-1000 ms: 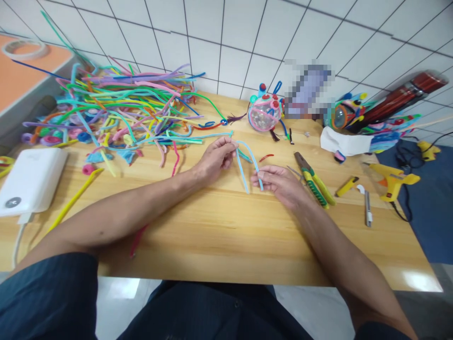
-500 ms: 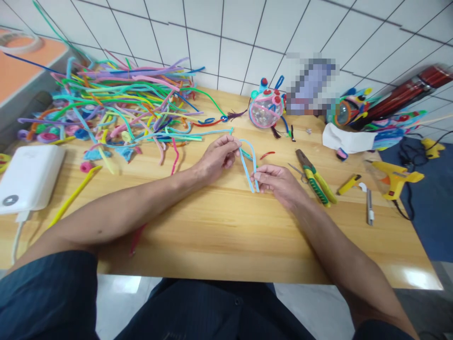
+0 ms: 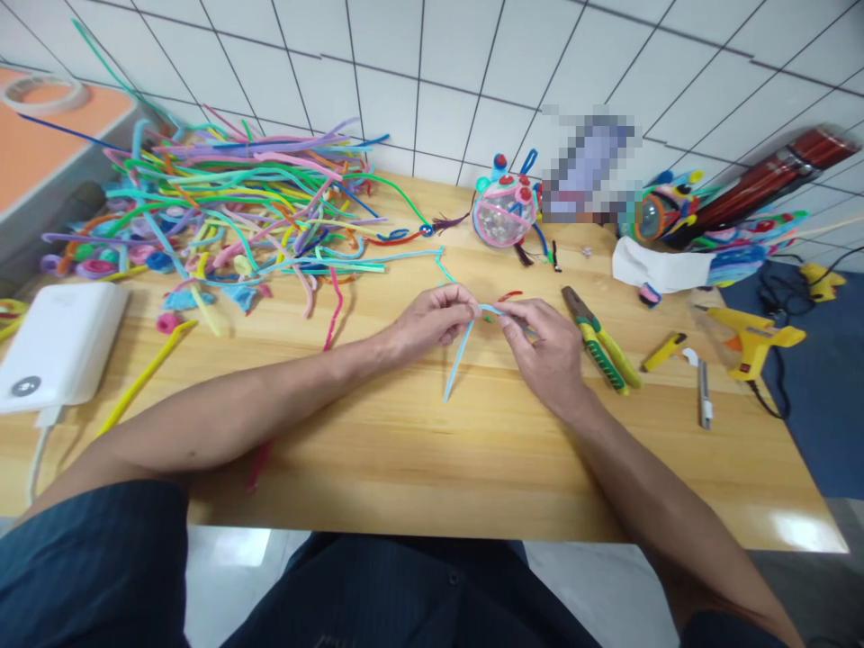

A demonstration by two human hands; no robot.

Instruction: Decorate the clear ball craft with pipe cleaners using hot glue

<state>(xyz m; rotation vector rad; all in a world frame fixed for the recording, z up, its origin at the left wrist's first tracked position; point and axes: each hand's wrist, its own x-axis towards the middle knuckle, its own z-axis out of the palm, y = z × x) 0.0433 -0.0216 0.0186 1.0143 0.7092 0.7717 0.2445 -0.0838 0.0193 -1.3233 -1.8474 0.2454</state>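
1. Left hand [image 3: 442,317] pinches light-blue pipe cleaner [image 3: 458,362] at its bend, one end hanging down.
2. Right hand [image 3: 545,349] pinches its other stretch.
3. Pipe cleaner is above table [image 3: 405,450], left of pliers [image 3: 598,340].

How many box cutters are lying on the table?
2 visible: a yellow cutter to the right of the pliers, and a slim grey cutter between that and the glue gun. More may be hidden under the coloured strips.

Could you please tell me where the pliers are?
Head view, right side: the pliers lie on the table between the right hand and the yellow cutter.
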